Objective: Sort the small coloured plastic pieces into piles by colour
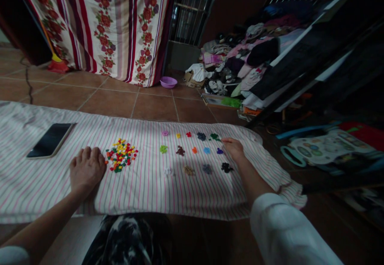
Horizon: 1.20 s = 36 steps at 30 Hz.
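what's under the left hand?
Striped cloth shows around the left hand, which rests palm down on it. The mixed-colour pile lies beside the hand. Whatever the palm covers can't be seen.

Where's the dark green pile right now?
In the head view, the dark green pile is at the far row's right end, between the dark blue-grey pile and the right hand.

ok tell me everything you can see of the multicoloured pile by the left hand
The multicoloured pile is a loose heap of small, blocky pieces in red, yellow, green, orange and white, perhaps plastic. It lies on the striped cloth, thinning at its edges, beside the left hand; whether they touch is unclear.
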Each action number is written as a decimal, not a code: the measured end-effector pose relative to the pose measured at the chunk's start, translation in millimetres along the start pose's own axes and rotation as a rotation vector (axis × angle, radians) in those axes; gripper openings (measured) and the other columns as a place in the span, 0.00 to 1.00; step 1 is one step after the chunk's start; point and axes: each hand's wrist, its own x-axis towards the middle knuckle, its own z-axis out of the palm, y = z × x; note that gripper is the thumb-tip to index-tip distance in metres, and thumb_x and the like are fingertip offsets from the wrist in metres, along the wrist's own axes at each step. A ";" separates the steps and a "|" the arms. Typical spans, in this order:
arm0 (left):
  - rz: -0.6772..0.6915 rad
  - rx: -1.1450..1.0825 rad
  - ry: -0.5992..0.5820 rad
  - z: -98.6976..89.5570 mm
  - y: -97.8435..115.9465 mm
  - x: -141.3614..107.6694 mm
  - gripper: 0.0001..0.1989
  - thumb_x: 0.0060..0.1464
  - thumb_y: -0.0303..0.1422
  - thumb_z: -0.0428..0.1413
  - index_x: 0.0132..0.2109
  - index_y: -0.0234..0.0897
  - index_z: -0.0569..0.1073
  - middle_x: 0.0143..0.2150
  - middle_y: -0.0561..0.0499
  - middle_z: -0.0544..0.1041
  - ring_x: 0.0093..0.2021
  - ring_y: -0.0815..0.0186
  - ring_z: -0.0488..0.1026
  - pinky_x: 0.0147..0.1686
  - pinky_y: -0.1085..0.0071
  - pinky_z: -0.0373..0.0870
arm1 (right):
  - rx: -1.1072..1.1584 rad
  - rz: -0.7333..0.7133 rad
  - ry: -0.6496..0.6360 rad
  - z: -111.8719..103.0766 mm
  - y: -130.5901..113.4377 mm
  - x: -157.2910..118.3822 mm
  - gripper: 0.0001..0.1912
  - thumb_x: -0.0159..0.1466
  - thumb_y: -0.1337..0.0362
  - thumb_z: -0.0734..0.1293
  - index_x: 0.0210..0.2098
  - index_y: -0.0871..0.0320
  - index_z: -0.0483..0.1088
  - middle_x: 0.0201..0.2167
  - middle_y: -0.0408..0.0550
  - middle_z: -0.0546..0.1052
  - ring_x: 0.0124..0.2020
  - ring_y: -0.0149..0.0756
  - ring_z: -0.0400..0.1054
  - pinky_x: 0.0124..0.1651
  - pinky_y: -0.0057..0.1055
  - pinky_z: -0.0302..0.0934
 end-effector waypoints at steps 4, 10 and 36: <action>0.009 0.006 -0.008 -1.6 0.8 -0.7 0.19 0.62 0.36 0.37 0.48 0.33 0.69 0.51 0.35 0.72 0.56 0.46 0.67 0.50 0.53 0.64 | -0.291 -0.098 -0.147 9.0 -17.5 -5.0 0.20 0.47 0.77 0.62 0.33 0.56 0.80 0.34 0.44 0.82 0.39 0.38 0.76 0.44 0.29 0.68; -0.011 0.072 -0.019 -3.3 3.0 -0.1 0.18 0.63 0.36 0.36 0.47 0.35 0.68 0.51 0.40 0.72 0.54 0.51 0.67 0.48 0.58 0.64 | -0.595 -0.297 -0.234 32.3 -26.0 -8.0 0.22 0.52 0.77 0.62 0.39 0.54 0.81 0.44 0.49 0.81 0.49 0.39 0.73 0.58 0.31 0.59; -0.027 0.053 -0.036 0.9 1.6 1.7 0.17 0.59 0.37 0.39 0.45 0.38 0.68 0.50 0.40 0.73 0.53 0.51 0.68 0.48 0.57 0.66 | -0.339 -0.208 -0.088 12.4 0.6 7.3 0.22 0.45 0.80 0.60 0.33 0.58 0.78 0.37 0.49 0.79 0.49 0.41 0.72 0.61 0.44 0.60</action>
